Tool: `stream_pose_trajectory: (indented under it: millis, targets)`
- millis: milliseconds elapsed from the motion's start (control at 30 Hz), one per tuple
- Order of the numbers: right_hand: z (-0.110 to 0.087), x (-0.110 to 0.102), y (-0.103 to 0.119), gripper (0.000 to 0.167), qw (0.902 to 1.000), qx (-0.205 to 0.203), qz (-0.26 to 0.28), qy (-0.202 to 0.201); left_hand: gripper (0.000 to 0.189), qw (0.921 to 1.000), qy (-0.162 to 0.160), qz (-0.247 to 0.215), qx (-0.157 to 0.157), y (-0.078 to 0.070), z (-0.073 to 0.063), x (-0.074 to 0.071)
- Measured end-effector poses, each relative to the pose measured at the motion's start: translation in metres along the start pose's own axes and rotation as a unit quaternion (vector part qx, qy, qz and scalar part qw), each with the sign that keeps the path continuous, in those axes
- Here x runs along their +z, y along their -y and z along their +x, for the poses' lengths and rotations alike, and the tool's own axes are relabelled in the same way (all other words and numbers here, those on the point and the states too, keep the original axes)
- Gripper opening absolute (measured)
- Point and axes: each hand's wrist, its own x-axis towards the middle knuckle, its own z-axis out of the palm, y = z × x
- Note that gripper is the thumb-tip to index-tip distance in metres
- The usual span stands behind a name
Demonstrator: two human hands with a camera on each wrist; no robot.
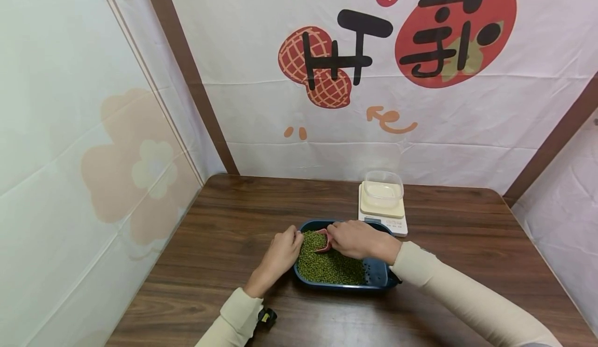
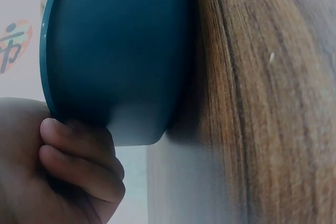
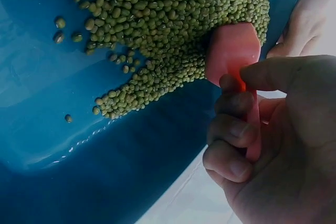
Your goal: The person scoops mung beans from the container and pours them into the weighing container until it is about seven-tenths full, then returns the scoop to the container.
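A blue tub (image 1: 327, 286) full of green mung beans (image 1: 329, 269) sits on the table. My right hand (image 1: 357, 239) grips a pink scoop (image 3: 233, 56) by its handle, fingers curled round it in the right wrist view. The scoop's bowl lies among the beans near the tub's left end, with beans in it in the head view. At that left end my left hand (image 1: 282, 253) holds the tub's rim, its fingers curled against the outer wall (image 2: 121, 51) in the left wrist view. Several loose beans dot the bare right part of the tub floor.
Behind the tub stands a white kitchen scale (image 1: 397, 225) with a clear plastic container (image 1: 384, 190) on it. A small black object (image 1: 267, 317) shows beside the left sleeve. Printed cloth walls (image 1: 261, 160) border the brown wooden table (image 1: 224, 264).
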Motion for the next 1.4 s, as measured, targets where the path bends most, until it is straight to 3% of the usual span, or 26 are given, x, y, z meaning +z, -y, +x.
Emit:
stream_pose_trajectory:
  millis: [933, 1400]
  targets:
    - [-0.017, 0.0, -0.018, 0.018, 0.9947, 0.018, 0.101, 0.001, 0.036, 0.9999, 0.013, -0.004, -0.005, -0.002, -0.001, 0.002]
    - [-0.027, 0.004, -0.024, 0.019, 0.9932, 0.009, 0.104, -0.052, 0.036, 0.9999, 0.012, -0.001, -0.008, -0.002, -0.002, 0.001]
